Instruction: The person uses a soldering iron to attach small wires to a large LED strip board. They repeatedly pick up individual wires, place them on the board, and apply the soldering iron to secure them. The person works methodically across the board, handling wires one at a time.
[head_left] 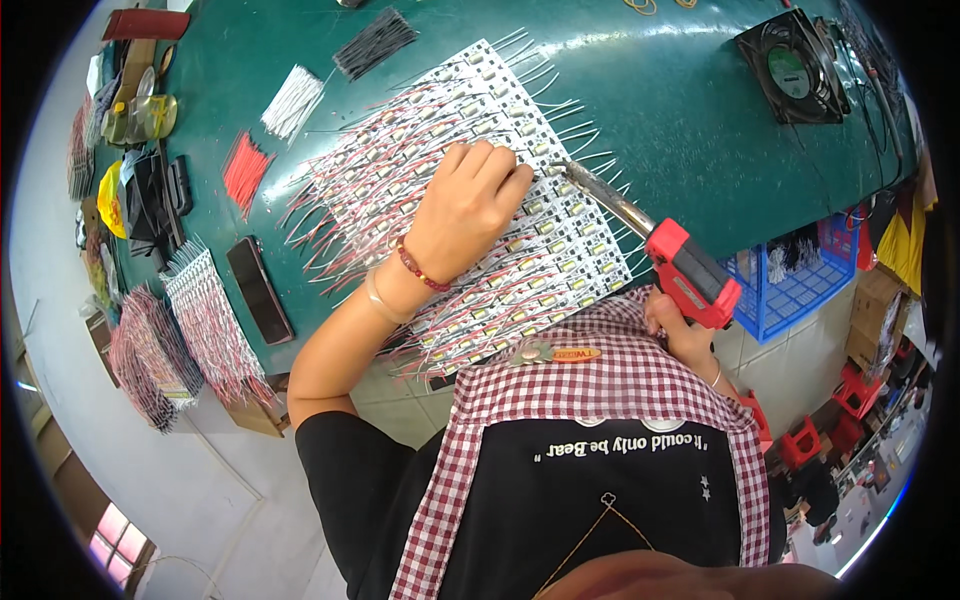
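A large white circuit board panel (pixel 600 255) lies at a slant on the table, with rows of small components and many thin red, white and black wires sticking out. Over its upper middle, my left hand (pixel 470 210) is closed, fingers curled down toward the board; whatever they pinch is hidden beneath them. My right hand (pixel 680 335) wraps around the handle of a red and black soldering gun (pixel 695 275) at the panel's right edge. The gun's metal barrel points up and left, its tip close to the board just right of my left fingers.
Bundles of red wires (pixel 246 172), white wires (pixel 293 103) and black wires (pixel 375 43) lie on the green table (pixel 660 120). A phone (pixel 258 290) and wired panels (pixel 215 310) are at left. A fan (pixel 790 65) stands far right; a blue crate (pixel 790 290) sits below the edge.
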